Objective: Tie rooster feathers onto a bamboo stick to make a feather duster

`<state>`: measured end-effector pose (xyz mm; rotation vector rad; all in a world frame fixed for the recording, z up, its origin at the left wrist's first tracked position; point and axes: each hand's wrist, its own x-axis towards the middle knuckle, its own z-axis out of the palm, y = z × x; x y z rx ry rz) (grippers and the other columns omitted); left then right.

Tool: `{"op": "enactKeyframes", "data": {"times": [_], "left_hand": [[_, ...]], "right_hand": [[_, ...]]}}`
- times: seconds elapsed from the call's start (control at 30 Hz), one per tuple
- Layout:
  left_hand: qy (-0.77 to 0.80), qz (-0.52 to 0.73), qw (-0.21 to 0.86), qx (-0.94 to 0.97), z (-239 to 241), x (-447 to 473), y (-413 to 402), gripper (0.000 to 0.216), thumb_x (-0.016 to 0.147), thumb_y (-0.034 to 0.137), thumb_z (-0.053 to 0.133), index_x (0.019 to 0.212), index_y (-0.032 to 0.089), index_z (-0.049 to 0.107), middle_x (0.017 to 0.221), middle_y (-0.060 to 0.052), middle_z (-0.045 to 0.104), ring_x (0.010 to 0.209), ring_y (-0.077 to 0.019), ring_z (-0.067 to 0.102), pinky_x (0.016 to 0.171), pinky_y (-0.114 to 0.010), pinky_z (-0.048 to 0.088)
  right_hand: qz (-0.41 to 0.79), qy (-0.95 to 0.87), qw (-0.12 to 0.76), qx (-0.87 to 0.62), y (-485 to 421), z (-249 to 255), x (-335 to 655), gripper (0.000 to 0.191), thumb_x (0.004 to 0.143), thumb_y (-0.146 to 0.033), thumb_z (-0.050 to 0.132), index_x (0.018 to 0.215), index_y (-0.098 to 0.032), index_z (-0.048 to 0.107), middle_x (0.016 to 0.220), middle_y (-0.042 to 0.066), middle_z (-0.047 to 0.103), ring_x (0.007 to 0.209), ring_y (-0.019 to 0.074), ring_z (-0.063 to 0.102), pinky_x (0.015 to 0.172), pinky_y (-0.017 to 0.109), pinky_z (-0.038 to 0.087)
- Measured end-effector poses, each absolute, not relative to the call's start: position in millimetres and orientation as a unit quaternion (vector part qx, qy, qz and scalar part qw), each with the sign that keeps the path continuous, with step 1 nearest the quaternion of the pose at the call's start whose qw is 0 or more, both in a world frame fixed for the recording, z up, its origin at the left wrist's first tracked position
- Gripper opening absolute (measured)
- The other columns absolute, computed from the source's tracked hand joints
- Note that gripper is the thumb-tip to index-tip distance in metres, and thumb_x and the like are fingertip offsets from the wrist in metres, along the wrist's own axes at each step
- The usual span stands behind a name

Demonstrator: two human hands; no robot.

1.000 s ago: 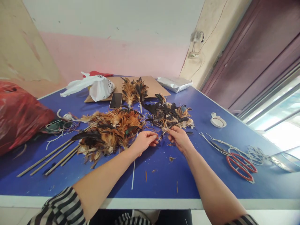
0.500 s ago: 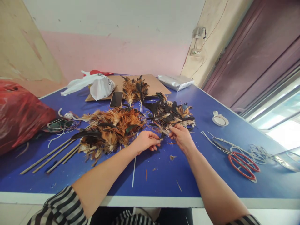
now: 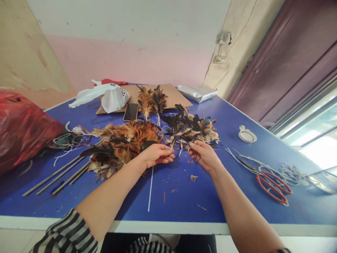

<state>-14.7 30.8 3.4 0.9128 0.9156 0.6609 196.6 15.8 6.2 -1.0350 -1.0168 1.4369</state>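
Left hand [image 3: 159, 154], moved leftward, pinches feather [image 3: 172, 143] pointing away.

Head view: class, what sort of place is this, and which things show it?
Probably a craft workspace: heaped brown feathers, thin sticks and red-handled scissors lie on a blue table.

Soft daylight, washed-out window [image 3: 313, 135] at right, faint shadows, stretched edges

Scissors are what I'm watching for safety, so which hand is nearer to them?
Right. The right hand is left of the scissors, at the near edge of the dark feathers; the left hand is farther left, by the brown feathers.
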Motion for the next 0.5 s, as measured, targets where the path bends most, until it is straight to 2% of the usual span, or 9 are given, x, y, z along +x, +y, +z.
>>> {"op": "enactKeyframes", "data": {"times": [0.1, 0.27, 0.5], "left_hand": [[0.413, 0.308, 0.740, 0.431, 2.1, -8.5, 25.6, 0.017, 0.070, 0.020, 0.069, 0.083, 0.010, 0.065, 0.083, -0.010, 0.070, 0.062, -0.0114, 0.066, 0.047, -0.014, 0.049], [0.406, 0.294, 0.738, 0.452, 2.3, -2.7, 19.5, 0.022, 0.067, 0.025, 0.071, 0.082, 0.010, 0.065, 0.085, -0.011, 0.070, 0.065, -0.0123, 0.066, 0.047, -0.014, 0.048], [0.411, 0.311, 0.718, 0.468, -2.1, 1.1, 16.6, 0.027, 0.060, 0.029, 0.076, 0.074, 0.010, 0.063, 0.072, -0.007, 0.068, 0.060, -0.0112, 0.065, 0.049, -0.016, 0.048]], "right_hand": [[0.630, -0.433, 0.483, -0.427, 10.2, 4.8, 183.7, 0.029, 0.061, -0.034, 0.075, 0.064, -0.016, 0.052, 0.051, -0.004, 0.053, 0.045, 0.0055, 0.045, 0.041, 0.016, 0.032], [0.614, -0.453, 0.483, -0.431, 7.5, -2.1, 168.8, 0.032, 0.061, -0.035, 0.075, 0.059, -0.016, 0.050, 0.044, -0.008, 0.041, 0.041, 0.0034, 0.033, 0.038, 0.017, 0.021], [0.558, -0.490, 0.472, -0.475, 5.4, -5.4, 163.2, 0.031, 0.060, -0.038, 0.073, 0.060, -0.017, 0.051, 0.046, -0.007, 0.042, 0.040, 0.0043, 0.032, 0.038, 0.018, 0.021]]}}
